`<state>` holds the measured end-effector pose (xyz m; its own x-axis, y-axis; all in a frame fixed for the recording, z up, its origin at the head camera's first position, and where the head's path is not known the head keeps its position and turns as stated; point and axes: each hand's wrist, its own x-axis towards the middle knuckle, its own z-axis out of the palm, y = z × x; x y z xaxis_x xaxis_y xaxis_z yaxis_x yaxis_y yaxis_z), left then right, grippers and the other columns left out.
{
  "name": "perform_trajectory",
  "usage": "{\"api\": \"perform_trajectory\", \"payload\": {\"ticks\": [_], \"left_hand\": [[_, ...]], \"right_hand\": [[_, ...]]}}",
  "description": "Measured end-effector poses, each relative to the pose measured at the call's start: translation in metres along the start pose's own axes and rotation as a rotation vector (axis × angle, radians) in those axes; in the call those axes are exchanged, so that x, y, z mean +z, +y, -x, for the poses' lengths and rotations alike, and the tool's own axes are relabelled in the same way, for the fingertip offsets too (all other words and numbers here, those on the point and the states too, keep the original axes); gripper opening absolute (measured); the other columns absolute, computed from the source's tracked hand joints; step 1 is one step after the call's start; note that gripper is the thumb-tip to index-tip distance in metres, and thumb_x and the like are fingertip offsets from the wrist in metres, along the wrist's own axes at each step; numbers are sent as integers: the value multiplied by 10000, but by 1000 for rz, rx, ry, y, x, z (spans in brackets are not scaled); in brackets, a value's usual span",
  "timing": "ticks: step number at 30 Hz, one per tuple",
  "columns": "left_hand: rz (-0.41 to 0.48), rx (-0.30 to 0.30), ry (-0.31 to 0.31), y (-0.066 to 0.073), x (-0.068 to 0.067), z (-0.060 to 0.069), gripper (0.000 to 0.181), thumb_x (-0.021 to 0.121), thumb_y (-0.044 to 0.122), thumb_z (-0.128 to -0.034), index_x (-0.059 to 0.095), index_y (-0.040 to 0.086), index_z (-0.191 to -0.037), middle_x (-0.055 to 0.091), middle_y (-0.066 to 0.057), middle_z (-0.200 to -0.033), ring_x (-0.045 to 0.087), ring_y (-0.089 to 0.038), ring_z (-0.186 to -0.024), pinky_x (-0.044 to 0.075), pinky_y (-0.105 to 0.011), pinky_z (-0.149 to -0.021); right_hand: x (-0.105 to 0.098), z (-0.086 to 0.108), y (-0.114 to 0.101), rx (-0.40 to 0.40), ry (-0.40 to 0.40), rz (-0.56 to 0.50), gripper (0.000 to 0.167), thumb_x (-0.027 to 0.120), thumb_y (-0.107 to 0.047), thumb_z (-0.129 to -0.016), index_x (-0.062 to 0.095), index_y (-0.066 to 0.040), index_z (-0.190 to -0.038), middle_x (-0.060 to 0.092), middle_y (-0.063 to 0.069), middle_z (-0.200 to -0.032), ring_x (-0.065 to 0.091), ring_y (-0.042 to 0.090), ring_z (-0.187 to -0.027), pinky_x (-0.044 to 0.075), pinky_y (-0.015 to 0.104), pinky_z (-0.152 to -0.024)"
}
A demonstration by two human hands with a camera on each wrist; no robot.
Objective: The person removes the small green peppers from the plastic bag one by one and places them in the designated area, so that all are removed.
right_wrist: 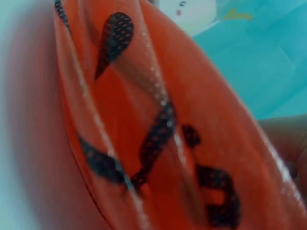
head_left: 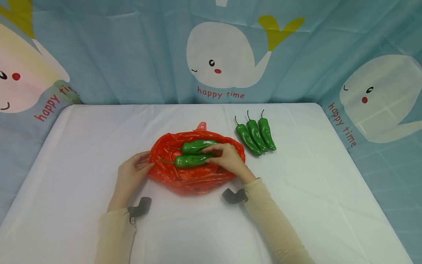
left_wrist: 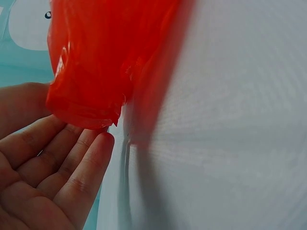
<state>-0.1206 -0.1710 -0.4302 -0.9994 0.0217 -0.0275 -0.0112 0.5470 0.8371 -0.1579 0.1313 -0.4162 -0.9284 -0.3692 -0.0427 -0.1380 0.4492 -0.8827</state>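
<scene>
The near green pepper (head_left: 190,161) lies left-to-right in the red bag (head_left: 192,183), right end pinched by the nearer right hand's (head_left: 227,159) barely parted fingers, while the left hand (head_left: 132,172) loosely grips the bag's left rim.

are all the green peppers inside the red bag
No, three green peppers lie on the white table beside the red bag.

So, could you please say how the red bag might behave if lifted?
The red bag is probably floppy, given its thin, wrinkled film. It would likely sag around the green peppers in it, and its glossy surface may be slippery.
</scene>
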Motion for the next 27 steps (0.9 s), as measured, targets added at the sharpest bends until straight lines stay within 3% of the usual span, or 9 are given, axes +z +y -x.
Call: {"api": "perform_trajectory", "payload": {"ticks": [19,27], "left_hand": [[2,-14,-13,0,0,0,429,647,81,-891,533,-20,-1293,607,-225,-1187,613,-337,-1069,489,-334,-886],[-3,-30,-19,1,0,0,436,645,104,-897,528,-14,-1301,604,-225,-1193,613,-338,-1069,490,-352,-893]], "right_hand": [[4,-2,6,28,-47,158,367,769,-55,-771,691,-91,-1128,665,24,-1098,553,205,-1062,514,336,-913],[3,-2,7,19,-50,159,354,784,-70,-759,706,-99,-1103,681,11,-1057,560,187,-1014,525,297,-857]]}}
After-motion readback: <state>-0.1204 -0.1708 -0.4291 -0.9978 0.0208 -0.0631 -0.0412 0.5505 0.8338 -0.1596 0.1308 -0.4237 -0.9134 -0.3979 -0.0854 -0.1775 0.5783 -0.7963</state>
